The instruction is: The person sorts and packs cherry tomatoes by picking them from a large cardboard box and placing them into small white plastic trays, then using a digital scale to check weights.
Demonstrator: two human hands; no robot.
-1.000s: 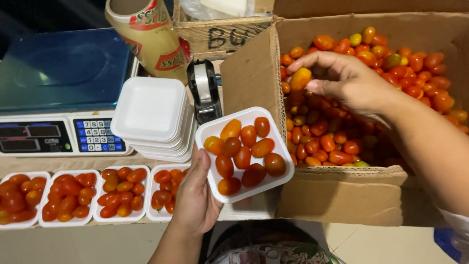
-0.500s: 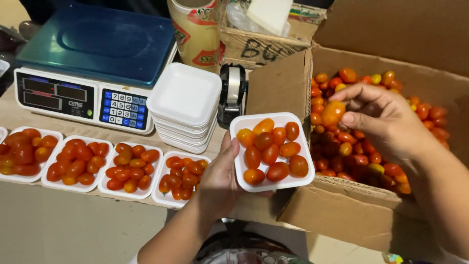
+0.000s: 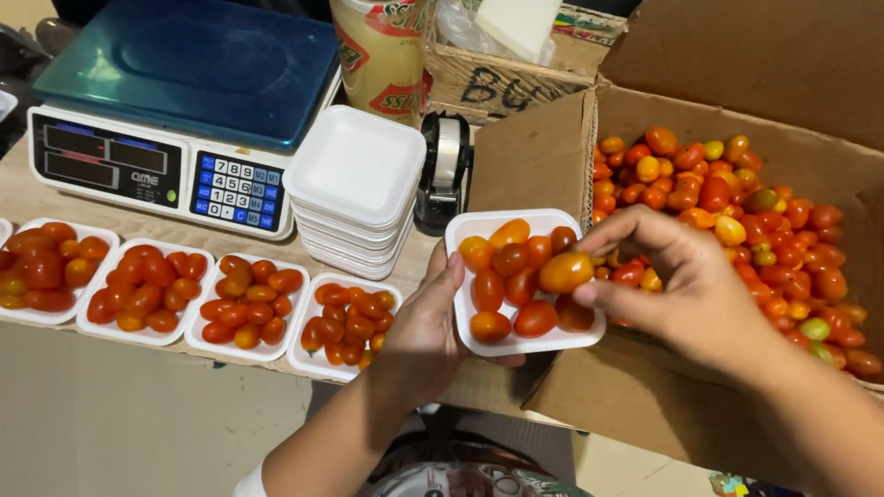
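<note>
A small orange tomato (image 3: 565,271) sits pinched between the thumb and fingertips of my right hand (image 3: 686,290), held just over the right side of a white foam tray (image 3: 479,225). My fingers are closed together on the tomato. The tray is already mostly filled with red and orange cherry tomatoes, and the one I hold touches or nearly touches those beneath it; I cannot tell which.

My left hand (image 3: 425,336) supports the tray from below, palm up, with the thumb clamped against its left rim. The tray hovers at the near edge of the worktop (image 3: 55,198), just beside a large open cardboard box (image 3: 539,161) on my right. The box holds a heap of loose tomatoes (image 3: 737,212), mostly red and orange, a few yellow or green.

To the left of the tray, a stack of empty white foam trays (image 3: 354,184) stands on the worktop. A black tape dispenser (image 3: 444,170) stands between the stack and the box. Further left is a digital scale (image 3: 180,101) with a blue platform and keypad. Along the near edge, four filled trays of tomatoes (image 3: 249,304) lie side by side in a row.
</note>
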